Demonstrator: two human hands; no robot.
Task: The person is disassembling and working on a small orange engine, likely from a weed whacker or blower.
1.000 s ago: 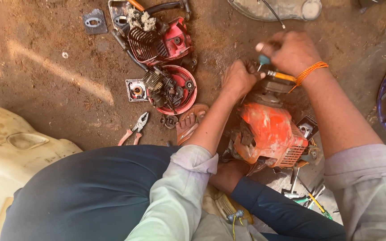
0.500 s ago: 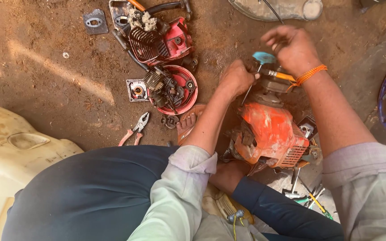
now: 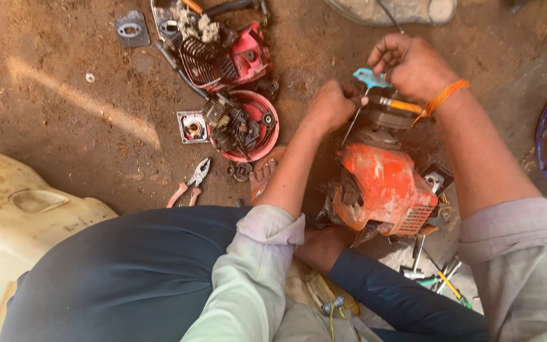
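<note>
An orange small engine (image 3: 381,187) sits on the dirt between my knees. My left hand (image 3: 330,104) is closed on the dark top part of the engine, beside a thin metal shaft. My right hand (image 3: 413,63), with an orange band at the wrist, grips a blue-handled T-shaped key (image 3: 370,79) whose shaft runs down into the engine. An orange-handled tool (image 3: 400,104) lies across the engine top just under my right hand.
A red engine housing (image 3: 223,57) and a red round cover with parts (image 3: 248,123) lie at the upper left. Pliers (image 3: 191,183) rest on the dirt. A cream plastic tank (image 3: 14,221) is at the left. Loose tools (image 3: 438,278) lie at the lower right.
My right hand has turned and shifted slightly on the blue-handled key, which now shows more clearly beside the fingers. My left hand stays on the engine top.
</note>
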